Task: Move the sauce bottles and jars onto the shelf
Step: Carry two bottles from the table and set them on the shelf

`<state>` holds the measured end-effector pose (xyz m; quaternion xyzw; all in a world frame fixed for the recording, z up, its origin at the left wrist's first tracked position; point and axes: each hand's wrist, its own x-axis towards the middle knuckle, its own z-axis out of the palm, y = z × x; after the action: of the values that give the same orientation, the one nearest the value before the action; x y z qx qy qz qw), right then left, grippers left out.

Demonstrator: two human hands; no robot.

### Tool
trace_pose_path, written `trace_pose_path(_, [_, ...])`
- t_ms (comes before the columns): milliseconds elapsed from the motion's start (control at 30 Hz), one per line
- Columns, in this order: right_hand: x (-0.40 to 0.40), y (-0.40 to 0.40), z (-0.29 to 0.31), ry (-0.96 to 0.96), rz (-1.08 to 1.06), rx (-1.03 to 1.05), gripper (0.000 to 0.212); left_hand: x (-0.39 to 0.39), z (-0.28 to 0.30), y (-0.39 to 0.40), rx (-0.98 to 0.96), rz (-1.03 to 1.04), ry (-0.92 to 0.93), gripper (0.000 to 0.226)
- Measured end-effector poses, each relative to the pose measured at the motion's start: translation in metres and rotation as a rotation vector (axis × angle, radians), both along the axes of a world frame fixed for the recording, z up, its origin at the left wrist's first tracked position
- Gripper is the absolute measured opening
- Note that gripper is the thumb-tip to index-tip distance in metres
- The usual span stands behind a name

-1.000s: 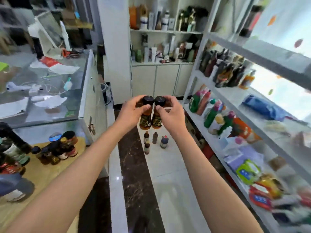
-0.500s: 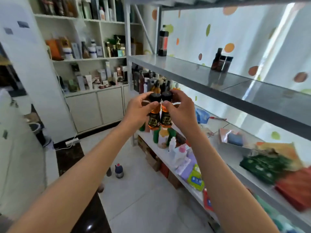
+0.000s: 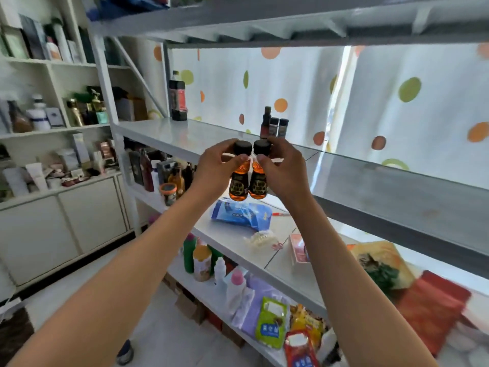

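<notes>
Our left hand (image 3: 214,170) pinches the neck of one small amber sauce bottle (image 3: 239,178), fingers curled just under its black cap; our right hand (image 3: 281,170) grips a twin bottle (image 3: 258,178) the same way. The two bottles hang upright, side by side and touching or nearly so, held up in front of the front edge of the grey metal shelf (image 3: 397,186), not yet over its surface. Behind them on that shelf stands a trio of small dark bottles (image 3: 274,125), with a tall dark soy-type bottle (image 3: 177,98) further left at the back. The level below carries a blue wipes pack (image 3: 240,211) and other packets; the white cabinet (image 3: 60,223) sits off to the left. Risk as we judge it: neck-only pinches leave the bodies free to swing, so the bases could clip the shelf lip if they don't get lifted above it, and a bottle could slip from the fingers. Setting both down at once could also knock them together and tip one, or push into the trio behind. The shelf looks glossy, so a tilted landing may slide.
</notes>
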<state>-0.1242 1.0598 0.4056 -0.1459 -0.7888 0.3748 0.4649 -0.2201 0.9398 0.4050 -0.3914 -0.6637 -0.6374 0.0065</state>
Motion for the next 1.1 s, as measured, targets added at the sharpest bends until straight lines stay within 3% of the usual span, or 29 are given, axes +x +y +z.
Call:
trace_pose_path(233, [-0.078, 0.049, 0.012, -0.011, -0.143, 0.058, 0.029, -0.099, 0.001, 0.072, 0.033, -0.126, 0.066, 0.023])
trace_pose_path(600, [-0.21, 0.112, 0.018, -0.129, -0.351, 0.062, 0.031, -0.246, 0.004, 0.167, -0.068, -0.266, 0.049, 0.023])
trace_pose_path(767, [-0.244, 0.14, 0.01, -0.178, -0.403, 0.029, 0.029, -0.282, -0.002, 0.203, -0.086, -0.273, -0.006, 0.026])
trace_pose_path(1100, [-0.257, 0.175, 0.009, -0.168, -0.28, -0.047, 0.033, -0.303, -0.017, 0.209, -0.15, -0.275, 0.15, 0.048])
